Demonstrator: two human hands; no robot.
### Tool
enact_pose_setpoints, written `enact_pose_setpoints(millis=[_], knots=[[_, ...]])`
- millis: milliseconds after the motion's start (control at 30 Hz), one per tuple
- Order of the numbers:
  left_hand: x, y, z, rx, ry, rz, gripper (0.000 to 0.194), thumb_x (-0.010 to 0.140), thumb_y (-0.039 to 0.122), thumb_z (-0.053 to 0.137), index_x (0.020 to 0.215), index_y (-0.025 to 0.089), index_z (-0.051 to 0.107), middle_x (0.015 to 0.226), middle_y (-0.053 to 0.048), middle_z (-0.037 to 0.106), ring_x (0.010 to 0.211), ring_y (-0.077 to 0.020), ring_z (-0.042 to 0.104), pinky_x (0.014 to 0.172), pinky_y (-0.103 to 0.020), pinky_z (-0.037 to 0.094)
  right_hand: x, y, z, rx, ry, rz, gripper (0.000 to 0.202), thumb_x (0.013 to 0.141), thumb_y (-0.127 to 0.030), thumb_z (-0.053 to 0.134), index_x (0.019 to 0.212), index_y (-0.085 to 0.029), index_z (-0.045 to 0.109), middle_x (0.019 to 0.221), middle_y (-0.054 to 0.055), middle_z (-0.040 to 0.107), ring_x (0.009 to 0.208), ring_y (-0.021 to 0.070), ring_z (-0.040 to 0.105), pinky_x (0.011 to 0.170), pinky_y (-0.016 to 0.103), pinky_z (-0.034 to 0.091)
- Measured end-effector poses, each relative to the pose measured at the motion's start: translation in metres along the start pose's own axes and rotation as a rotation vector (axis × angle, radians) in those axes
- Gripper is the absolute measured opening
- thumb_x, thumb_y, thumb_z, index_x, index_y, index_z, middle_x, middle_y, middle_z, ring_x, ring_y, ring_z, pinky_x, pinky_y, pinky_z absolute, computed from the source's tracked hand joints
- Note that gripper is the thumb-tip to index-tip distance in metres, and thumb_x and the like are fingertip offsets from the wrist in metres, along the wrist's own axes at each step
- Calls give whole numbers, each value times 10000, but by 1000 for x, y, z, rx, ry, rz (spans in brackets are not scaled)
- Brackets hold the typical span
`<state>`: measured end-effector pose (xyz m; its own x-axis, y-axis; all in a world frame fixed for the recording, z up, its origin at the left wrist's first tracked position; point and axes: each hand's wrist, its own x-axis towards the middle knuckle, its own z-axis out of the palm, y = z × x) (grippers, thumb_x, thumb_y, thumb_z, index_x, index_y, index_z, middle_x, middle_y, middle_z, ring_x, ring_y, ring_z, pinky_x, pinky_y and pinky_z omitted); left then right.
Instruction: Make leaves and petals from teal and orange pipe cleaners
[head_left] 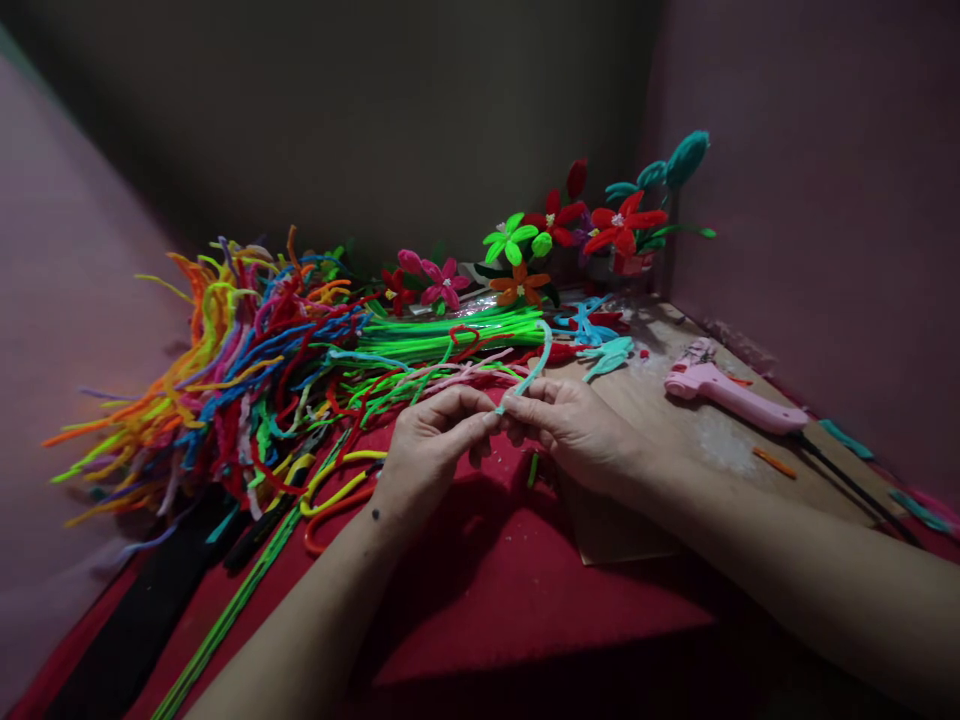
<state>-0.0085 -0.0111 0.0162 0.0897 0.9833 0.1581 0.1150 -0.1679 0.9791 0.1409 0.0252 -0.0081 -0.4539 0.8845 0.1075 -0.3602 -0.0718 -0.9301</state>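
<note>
Two hands meet at centre over a red cloth (525,600) — fuzzy, soft-looking fabric. Left hand (431,445) and right hand (574,430) both pinch the near end of a light-teal pipe cleaner (534,368): thin, fuzzy wire stem, fingertips closed on it where the hands touch. Stem is slender, pale blue-green, slightly curved. Long axis runs from the fingertips up and away from the person, leaning a bit right; free end points at the far wall and bends over near the top.

Behind it lies a bundle of neon-green stems (450,335), laid straight, left to right. Left of that, a loose pile of mixed-colour stems (225,370) — orange, yellow, blue, red, pink, fanned out and tangled. Finished pipe-cleaner flowers (570,225) stand at the back corner, petals looped, red, green, orange, pink, teal. To the right, a pink glue gun (727,392), smooth plastic, lies on a flat brown board (675,440) with whitish residue on it, nozzle end pointing left.
</note>
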Motion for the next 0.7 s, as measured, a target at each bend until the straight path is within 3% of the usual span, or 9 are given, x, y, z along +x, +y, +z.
enact_pose_setpoints(millis=[400,567,700], knots=[[-2,3,-1,10,-88,-4,124,771,241,616,710,138,584,638,13,577,531,-71,486,515,-204,400,-5,-6,4,-79,-66,-20,165,730,-294,605,692,-135,582,630,-4,527,589,98,462,589,259,359],[-2,4,0,113,-16,36,99,748,234,639,753,143,599,647,13,570,561,-81,492,535,-209,391,-5,-6,4,-178,-20,-37,209,748,-340,582,687,-140,565,637,3,528,584,103,451,589,267,361],[-1,3,-2,142,14,72,94,725,218,658,771,147,615,727,-4,597,673,-109,540,636,-230,429,-5,-4,2,-210,-18,-30,231,757,-356,570,682,-138,554,634,6,525,579,104,450,588,272,362]])
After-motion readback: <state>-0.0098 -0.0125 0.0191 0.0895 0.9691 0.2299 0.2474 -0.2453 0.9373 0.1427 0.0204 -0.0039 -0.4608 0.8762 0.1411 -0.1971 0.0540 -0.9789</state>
